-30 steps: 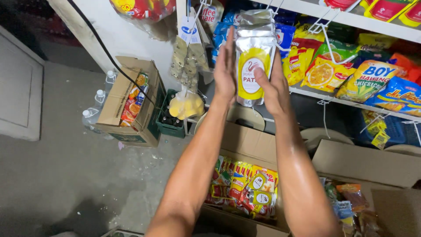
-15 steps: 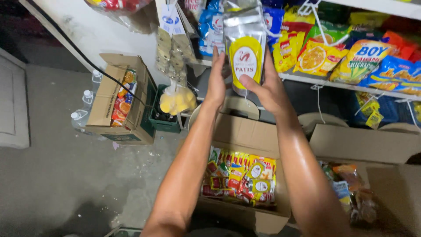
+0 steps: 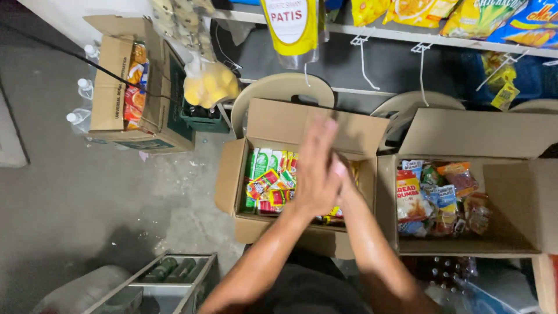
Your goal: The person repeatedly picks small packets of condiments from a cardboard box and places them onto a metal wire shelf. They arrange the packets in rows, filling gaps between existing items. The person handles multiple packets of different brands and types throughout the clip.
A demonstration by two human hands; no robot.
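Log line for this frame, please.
left hand empty, pressed to right hand | over open box of sachets | hanging pouch above

We stand over a grey concrete floor (image 3: pixel 87 197), stained and scattered with small scraps. A pale wall (image 3: pixel 70 14) rises at the upper left. Along the top runs a white shelf (image 3: pixel 407 38) with wire hooks, and beige plastic chairs (image 3: pixel 285 90) sit beneath it.

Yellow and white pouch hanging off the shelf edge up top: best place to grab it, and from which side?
Grip the yellow and white hanging pouch by its bottom edge, coming from below and in front. It hangs flat, face out, from the grey shelf rail, its lower end free above the tan plastic chair back. Its top is out of frame. Both hands are low, over the open cardboard box of sachets.
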